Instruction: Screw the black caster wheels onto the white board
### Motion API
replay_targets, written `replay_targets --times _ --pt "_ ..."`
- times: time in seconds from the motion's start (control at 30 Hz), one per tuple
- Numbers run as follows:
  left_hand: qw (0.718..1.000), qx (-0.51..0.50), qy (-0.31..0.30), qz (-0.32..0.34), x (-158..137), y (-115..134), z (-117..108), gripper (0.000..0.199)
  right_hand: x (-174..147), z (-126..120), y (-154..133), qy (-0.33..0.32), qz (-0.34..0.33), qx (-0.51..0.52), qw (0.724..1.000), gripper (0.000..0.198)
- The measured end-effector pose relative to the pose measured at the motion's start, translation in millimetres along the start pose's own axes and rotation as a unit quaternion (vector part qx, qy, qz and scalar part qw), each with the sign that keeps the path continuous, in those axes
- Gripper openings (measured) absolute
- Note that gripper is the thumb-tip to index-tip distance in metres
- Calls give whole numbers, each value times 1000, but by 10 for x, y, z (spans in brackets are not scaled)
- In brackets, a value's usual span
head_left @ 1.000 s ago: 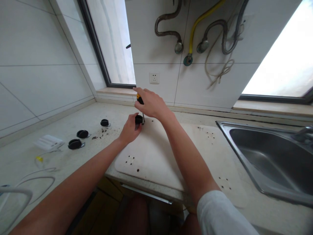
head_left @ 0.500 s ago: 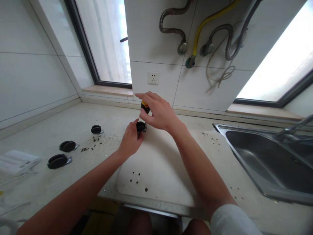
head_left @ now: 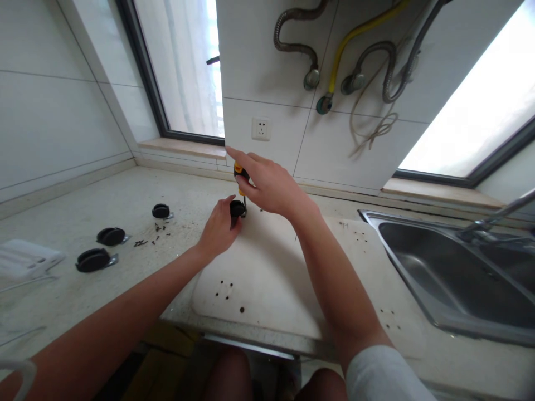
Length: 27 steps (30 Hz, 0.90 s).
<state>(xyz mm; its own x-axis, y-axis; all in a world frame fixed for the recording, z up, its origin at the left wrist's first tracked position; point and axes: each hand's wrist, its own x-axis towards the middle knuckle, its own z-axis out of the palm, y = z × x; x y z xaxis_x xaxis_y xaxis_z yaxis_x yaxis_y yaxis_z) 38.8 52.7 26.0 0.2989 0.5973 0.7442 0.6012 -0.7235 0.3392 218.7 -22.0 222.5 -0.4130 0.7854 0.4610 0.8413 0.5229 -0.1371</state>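
Head camera gives me one clear change over the last half second: the right hand (head_left: 267,182) has rolled slightly, so the screwdriver (head_left: 240,173) now shows its steel shaft (head_left: 244,203), which the thumb side was hiding. The shaft runs down to the plate of the held caster (head_left: 237,208), and I read that as a screw there being worked, though the tip is too small for me to tell whether it is seated. The caster itself sits where it did, at the far left corner of the board (head_left: 267,270).

As for pose, I see the right forearm reaching up and across the board, wrist above the caster, thumb and fingers closed around the handle, forefinger stretched past its top. The left hand (head_left: 218,227) comes in low from the left, thumb and fingers pinching the caster's wheel from the side.

On the counter (head_left: 125,192) to the left I count three loose casters (head_left: 111,236), unmoved, with loose screws (head_left: 141,243) lying near them.
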Motion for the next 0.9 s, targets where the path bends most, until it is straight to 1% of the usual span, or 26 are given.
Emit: replay_targets --times 0.03,0.13,0.17,0.27,0.4,0.47,0.57,0.67,0.73,0.8,0.9 --pt "1000 2 -2 0 4 10 -6 68 6 -1 9 0 -3 1 1000 61" --pt "1000 13 -9 -2 14 28 -18 69 38 16 35 23 7 -19 1000 35" --pt "1000 17 -11 -3 17 28 -21 68 48 24 43 33 17 -27 999 30" --pt "1000 23 -12 -4 21 9 -24 61 51 28 68 55 36 -22 998 32" --pt "1000 21 -15 -3 18 -12 -21 54 32 -17 100 24 5 65 998 38" --pt "1000 19 -12 -6 16 -11 -17 53 41 -19 97 18 10 48 999 37" --pt "1000 17 -8 -4 15 -3 -10 56 73 26 65 28 43 -12 999 40" --pt "1000 13 -8 -5 11 6 -12 56 76 61 37 33 61 1 998 46" --pt "1000 14 -9 -6 8 15 -21 54 45 42 45 34 57 37 997 40" --pt "1000 13 -10 -5 5 27 -30 52 0 -4 75 19 36 78 996 30" --pt "1000 13 -16 -11 6 41 -38 52 -37 -59 123 -12 1 108 994 29"
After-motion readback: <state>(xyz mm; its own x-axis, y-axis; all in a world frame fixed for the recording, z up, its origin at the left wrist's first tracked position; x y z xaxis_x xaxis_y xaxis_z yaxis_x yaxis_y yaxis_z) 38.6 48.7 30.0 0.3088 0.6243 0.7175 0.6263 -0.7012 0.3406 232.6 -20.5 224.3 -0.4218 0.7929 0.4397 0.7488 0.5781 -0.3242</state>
